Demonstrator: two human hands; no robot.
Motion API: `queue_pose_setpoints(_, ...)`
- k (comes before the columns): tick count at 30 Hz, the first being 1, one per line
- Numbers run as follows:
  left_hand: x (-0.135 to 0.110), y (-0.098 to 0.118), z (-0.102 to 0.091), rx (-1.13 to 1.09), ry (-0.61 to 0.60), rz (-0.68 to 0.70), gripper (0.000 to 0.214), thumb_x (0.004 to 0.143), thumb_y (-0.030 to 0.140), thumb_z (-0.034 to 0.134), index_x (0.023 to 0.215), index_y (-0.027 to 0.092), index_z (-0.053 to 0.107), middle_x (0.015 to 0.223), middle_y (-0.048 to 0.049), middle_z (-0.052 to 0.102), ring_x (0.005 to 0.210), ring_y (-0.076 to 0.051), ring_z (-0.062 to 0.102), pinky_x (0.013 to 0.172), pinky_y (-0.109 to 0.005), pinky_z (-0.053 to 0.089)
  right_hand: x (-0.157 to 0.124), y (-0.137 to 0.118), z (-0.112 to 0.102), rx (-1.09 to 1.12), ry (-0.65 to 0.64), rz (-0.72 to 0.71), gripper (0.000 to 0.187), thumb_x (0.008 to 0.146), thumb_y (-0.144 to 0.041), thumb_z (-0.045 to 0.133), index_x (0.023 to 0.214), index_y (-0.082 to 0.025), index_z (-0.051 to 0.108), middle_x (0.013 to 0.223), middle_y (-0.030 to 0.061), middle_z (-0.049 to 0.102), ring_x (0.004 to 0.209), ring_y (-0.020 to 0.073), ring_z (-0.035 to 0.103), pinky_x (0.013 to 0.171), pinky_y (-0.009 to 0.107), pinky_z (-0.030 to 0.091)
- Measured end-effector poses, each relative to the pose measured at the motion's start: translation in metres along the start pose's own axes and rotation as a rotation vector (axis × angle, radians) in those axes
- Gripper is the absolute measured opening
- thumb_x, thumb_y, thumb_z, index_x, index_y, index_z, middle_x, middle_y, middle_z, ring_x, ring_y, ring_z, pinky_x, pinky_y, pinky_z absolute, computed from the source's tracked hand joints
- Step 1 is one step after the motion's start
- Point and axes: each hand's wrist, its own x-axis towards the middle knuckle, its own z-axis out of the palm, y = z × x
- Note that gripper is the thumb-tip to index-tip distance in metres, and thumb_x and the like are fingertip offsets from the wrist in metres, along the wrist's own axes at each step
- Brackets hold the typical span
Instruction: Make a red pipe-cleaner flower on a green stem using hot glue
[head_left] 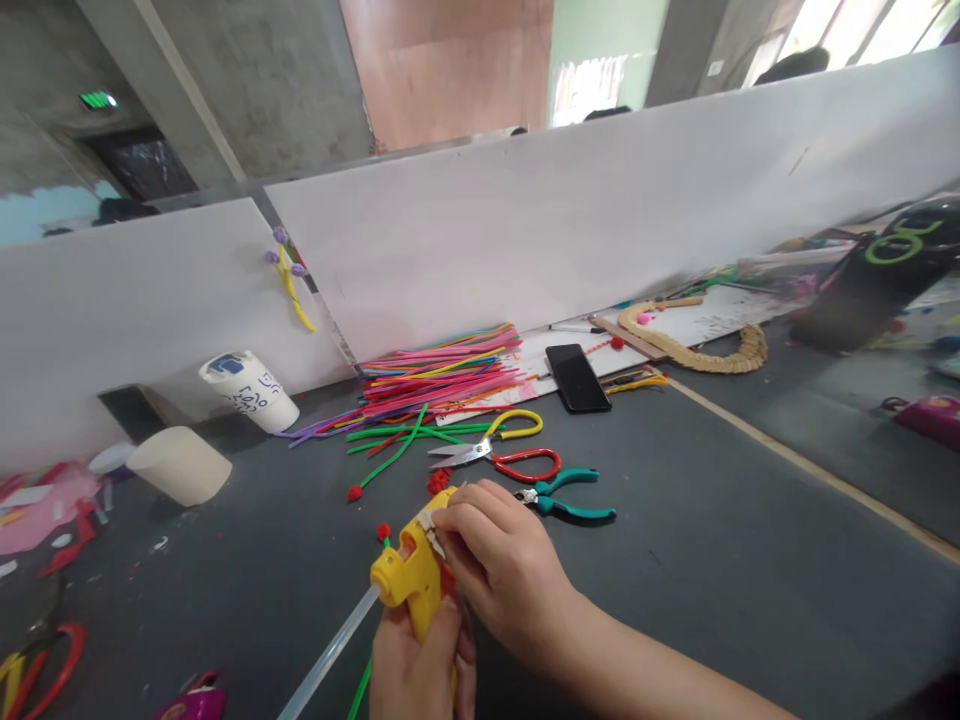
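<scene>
Yellow glue gun point(400, 578) in left hand point(412, 668); white cup point(259, 400) blue-lettered.

Legible and partly legible markings in my field of view: blue handwriting runs in lines across a white paper cup point(251, 393), left of centre; I make out a row resembling "2010", the final digits uncertain, and the other characters I cannot decipher. Bright green lettering resembling "OC" stands on a blurred dark object point(862, 285) at my far right. A lit green sign point(97, 100), high on my left, bears pale marks too small for me to read
</scene>
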Motion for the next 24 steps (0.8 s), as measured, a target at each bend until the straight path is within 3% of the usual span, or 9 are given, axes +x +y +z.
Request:
queue_pose_setpoints(13, 0.006, -0.009, -0.007, 0.039, -0.009, 0.013, 0.035, 0.067, 0.042, 0.071, 0.051, 0.019, 0.05, 0.033, 0.0103, 0.036, 0.024, -0.002, 0.027, 0.031, -0.015, 0.021, -0.001, 0.021, 0.011, -0.04, -0.04, 0.059, 0.025, 0.091, -0.008, 0.044, 0.072, -0.018, 0.056, 0.072, 0.0056, 0.059, 0.068, 0.0188, 0.05, 0.062, 0.028, 0.042)
queue_pose_setpoints(18, 0.006, 0.001, -0.024, 0.023, -0.021, -0.011, 0.041, 0.069, 0.038, 0.07, 0.046, 0.018, 0.043, 0.034, 0.0105, 0.035, 0.024, 0.0, 0.024, 0.03, -0.012, 0.016, 0.01, 0.03, -0.007, 0.014, 0.017, 0.085, 0.02, 0.091, -0.012, 0.049, 0.075, -0.019, 0.059, 0.072, 0.003, 0.058, 0.068, 0.0168, 0.052, 0.064, 0.027, 0.043)
queue_pose_setpoints(20, 0.009, 0.005, -0.032, -0.068, -0.112, -0.046, 0.041, 0.074, 0.041, 0.067, 0.047, 0.018, 0.046, 0.032, 0.01, 0.033, 0.024, -0.001, 0.025, 0.029, -0.012, 0.02, 0.014, 0.027, -0.021, 0.063, 0.061, 0.141, 0.01, 0.091, -0.015, 0.053, 0.086, -0.019, 0.06, 0.079, 0.0022, 0.059, 0.07, 0.0146, 0.055, 0.064, 0.024, 0.044)
queue_pose_setpoints(24, 0.018, 0.006, -0.042, -0.311, -0.388, -0.171, 0.041, 0.08, 0.041, 0.063, 0.049, 0.017, 0.052, 0.028, 0.0105, 0.026, 0.024, -0.001, 0.02, 0.028, -0.012, 0.023, 0.017, 0.017, -0.037, 0.138, 0.074, 0.241, 0.012, 0.089, -0.009, 0.053, 0.091, -0.02, 0.056, 0.077, -0.0014, 0.057, 0.061, 0.0106, 0.053, 0.056, 0.02, 0.045)
